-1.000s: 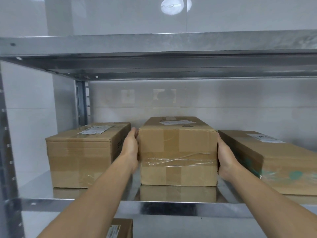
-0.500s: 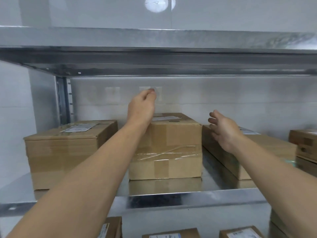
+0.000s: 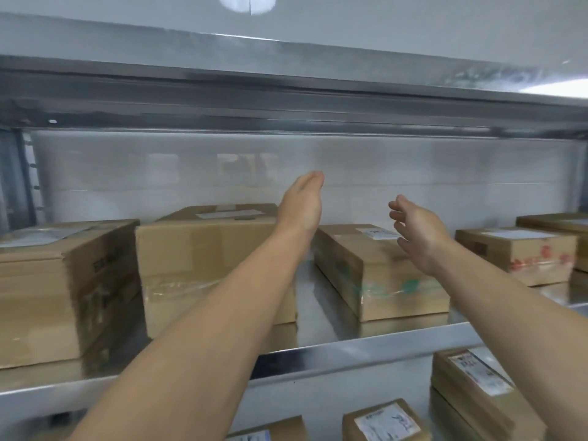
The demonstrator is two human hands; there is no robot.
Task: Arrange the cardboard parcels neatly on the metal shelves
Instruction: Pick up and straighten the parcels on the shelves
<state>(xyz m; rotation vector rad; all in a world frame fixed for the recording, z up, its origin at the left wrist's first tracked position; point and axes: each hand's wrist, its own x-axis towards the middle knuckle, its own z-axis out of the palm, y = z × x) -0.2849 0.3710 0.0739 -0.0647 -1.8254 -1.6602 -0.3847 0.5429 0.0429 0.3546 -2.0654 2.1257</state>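
Shelf [image 3: 350,348] is carrying a row of cardboard boxes. Reference for all positions: tall box [image 3: 203,249], which is standing on the shelf with clear tape across its front and a white label on top.

- Left box [image 3: 47,297] is sitting just to the left of the tall box, with a narrow gap between them. It is of similar height and has a label on top. The picture is blurring there.
- Flat box [image 3: 381,275] is lying to the right of the tall box, apart from it by a strip of bare shelf. It is lower than the tall box and is showing green marks under tape on its front.
- Red-print box [image 3: 515,253] is sitting further right of the tall box, beyond the flat box. End box [image 3: 556,224] is sitting further right again, cut by the frame.
- Lower boxes [image 3: 474,393], each labelled, are lying on the tier below the tall box and to its right.
- Upper shelf [image 3: 286,90] is running overhead, well above the tall box.

Left hand [image 3: 302,208] is hovering above the tall box's top right corner. Its fingers are lying straight and together, and it is holding nothing. Its forearm is crossing in front of the tall box's right part.

Right hand [image 3: 416,230] is hovering to the right of the tall box, over the flat box. Its fingers are hanging loose and slightly spread, and it is empty.
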